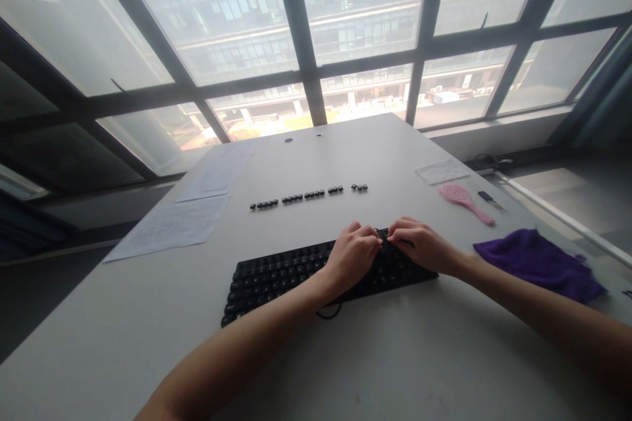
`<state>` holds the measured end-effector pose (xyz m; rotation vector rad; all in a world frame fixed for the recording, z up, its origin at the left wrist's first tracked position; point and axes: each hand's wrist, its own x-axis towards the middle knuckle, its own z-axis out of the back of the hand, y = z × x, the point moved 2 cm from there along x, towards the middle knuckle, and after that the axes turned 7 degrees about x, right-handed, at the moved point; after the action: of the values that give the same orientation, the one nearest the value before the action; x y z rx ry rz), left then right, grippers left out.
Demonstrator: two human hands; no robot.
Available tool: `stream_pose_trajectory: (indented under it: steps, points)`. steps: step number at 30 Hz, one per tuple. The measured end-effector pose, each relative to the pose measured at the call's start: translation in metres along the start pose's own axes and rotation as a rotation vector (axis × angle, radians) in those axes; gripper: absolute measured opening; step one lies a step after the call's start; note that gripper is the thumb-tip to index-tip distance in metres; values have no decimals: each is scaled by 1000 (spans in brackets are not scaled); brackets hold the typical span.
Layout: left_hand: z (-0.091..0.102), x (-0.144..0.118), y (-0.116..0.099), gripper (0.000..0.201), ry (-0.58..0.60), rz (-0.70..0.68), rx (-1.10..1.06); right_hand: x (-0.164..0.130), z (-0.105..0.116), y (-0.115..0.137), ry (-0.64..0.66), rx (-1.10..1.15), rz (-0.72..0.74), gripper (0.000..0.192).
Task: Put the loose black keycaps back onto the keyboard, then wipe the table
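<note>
No text can be read — keyboard (296, 270) legends and paper sheets (168, 227) too blurred.

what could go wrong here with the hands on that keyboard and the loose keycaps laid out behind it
1. Both hands, left hand and right hand, pinch at the far edge of the keyboard; a cap could pop off and fly.
2. The row of loose keycaps lies unguarded just behind; a nudge of the keyboard might scatter it or mix its order.
3. The cable loop near the left wrist could snag.
</note>
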<state>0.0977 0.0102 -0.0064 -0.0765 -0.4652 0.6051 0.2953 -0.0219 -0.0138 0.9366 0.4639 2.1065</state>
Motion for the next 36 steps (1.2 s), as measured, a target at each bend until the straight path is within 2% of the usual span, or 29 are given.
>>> stream_pose_trajectory:
  steps: [9, 16, 20, 23, 25, 28, 31, 36]
  points:
    - [-4, 3, 4, 16, -13, 32, -67, -2, -1, 4, 17, -61, -30, 14]
    - [-7, 0, -1, 22, 18, -35, 43, -6, -4, 2, -11, -73, -37, 14]
    - [-6, 1, 5, 16, 0, 31, -73, 2, 0, 0, -52, -21, -51, 15]
    - [4, 17, 30, 13, -59, 105, -141, 25, 11, -12, -175, -32, -89, 11]
    - [13, 38, 55, 16, -108, 184, -83, 49, 16, -27, -235, -88, -119, 9]
    - [20, 73, 98, 20, -65, 308, 82, 92, 17, -57, -213, -203, -143, 8]
    - [15, 102, 129, 26, 29, 340, 165, 127, 9, -84, -119, -309, -184, 10]
    - [-5, 125, 148, 25, 105, 310, 165, 152, -5, -105, -18, -364, -202, 7]
